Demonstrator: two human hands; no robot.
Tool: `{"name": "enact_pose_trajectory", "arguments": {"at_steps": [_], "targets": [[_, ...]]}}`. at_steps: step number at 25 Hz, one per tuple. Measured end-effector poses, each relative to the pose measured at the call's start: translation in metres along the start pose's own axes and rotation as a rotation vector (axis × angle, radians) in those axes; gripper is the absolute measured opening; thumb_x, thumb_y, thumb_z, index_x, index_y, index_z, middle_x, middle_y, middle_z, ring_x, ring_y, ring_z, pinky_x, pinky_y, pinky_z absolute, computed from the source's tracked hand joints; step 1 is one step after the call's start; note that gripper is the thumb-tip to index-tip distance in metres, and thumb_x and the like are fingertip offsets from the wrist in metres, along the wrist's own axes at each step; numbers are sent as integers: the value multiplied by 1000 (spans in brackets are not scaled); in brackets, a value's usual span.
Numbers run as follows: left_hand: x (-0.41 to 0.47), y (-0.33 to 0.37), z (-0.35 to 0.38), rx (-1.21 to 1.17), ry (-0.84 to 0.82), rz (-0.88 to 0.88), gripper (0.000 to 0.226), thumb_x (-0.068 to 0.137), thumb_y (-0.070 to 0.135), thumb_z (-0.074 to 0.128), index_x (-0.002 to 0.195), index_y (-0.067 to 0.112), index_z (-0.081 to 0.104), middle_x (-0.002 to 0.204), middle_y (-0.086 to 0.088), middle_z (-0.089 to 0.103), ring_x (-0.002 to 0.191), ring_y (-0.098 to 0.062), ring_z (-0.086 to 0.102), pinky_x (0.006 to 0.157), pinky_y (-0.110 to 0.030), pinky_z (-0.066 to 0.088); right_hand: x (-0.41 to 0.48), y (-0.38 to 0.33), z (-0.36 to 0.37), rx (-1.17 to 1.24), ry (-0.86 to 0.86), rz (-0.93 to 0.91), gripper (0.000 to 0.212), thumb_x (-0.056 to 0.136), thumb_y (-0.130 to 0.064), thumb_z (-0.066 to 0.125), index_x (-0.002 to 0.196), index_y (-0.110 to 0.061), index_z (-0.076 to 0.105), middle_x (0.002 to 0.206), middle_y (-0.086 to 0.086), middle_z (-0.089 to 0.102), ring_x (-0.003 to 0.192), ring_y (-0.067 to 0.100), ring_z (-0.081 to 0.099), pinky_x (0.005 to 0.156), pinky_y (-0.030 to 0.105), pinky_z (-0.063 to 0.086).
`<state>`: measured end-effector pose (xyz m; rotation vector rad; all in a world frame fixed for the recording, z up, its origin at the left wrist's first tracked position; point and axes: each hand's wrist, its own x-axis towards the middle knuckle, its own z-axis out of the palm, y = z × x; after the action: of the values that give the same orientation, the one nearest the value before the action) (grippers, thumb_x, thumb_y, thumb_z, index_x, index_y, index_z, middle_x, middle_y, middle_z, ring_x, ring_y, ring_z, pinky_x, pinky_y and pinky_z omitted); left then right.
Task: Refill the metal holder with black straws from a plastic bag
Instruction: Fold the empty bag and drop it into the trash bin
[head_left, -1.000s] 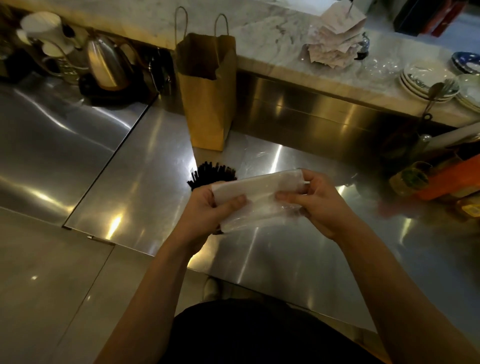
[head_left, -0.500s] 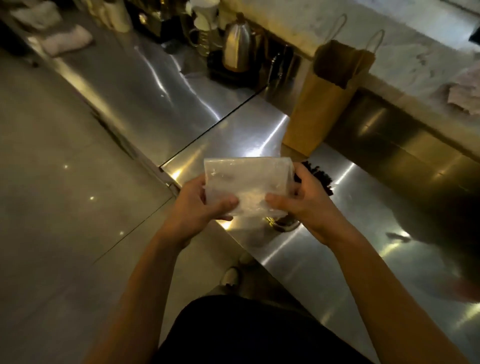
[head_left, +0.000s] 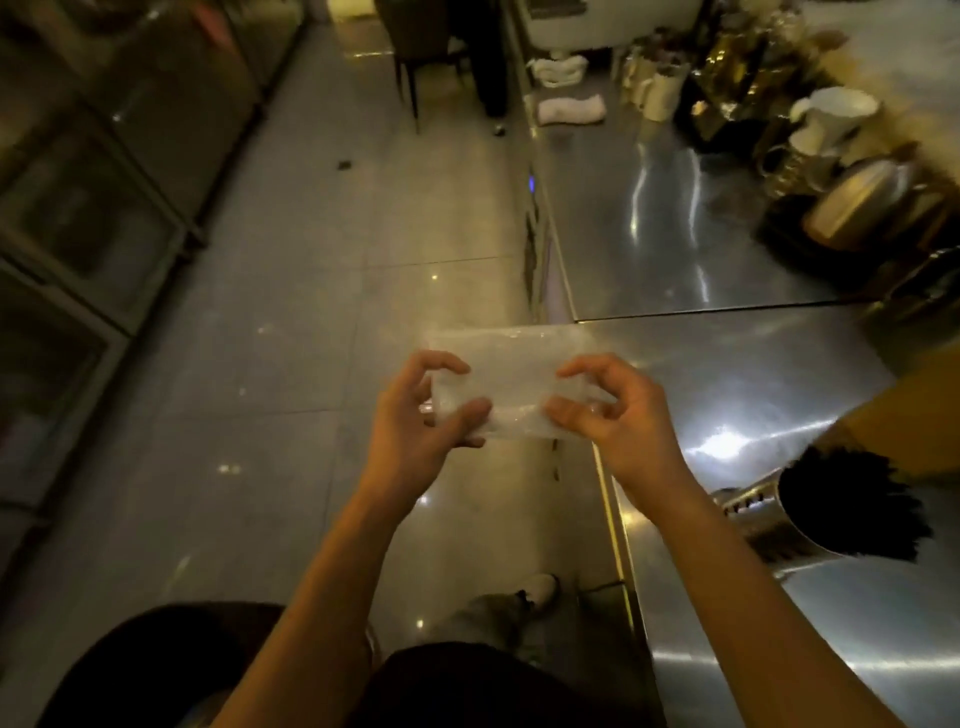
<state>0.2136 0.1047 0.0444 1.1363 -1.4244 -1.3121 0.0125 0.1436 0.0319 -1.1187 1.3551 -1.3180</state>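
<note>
Grip: 2 hands, left hand (head_left: 415, 415) and right hand (head_left: 618, 415), pinch the empty-looking plastic bag (head_left: 511, 374); holder (head_left: 810, 525) looks refilled, so discard comes next.

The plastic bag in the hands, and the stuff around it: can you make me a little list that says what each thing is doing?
plastic bag: clear, looks empty, held flat between both hands, mostly above the floor
left hand: fingers pinch the bag's left end
right hand: fingers pinch the bag's right end
metal holder: on the steel counter, right of the hands
black straws: packed in the holder
kettle: far back on the counter
</note>
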Motion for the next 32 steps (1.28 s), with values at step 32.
{"name": "enact_pose_trajectory", "arguments": {"at_steps": [32], "targets": [[-468, -175, -273, -235, 1172, -678, 54, 86, -1, 58, 129, 31, 51, 110, -11, 66, 94, -21, 66, 71, -34, 59, -263, 138, 438, -494, -1059, 409, 69, 82, -2, 72, 140, -17, 39, 107, -3, 60, 107, 23, 62, 90, 43, 57]]}}
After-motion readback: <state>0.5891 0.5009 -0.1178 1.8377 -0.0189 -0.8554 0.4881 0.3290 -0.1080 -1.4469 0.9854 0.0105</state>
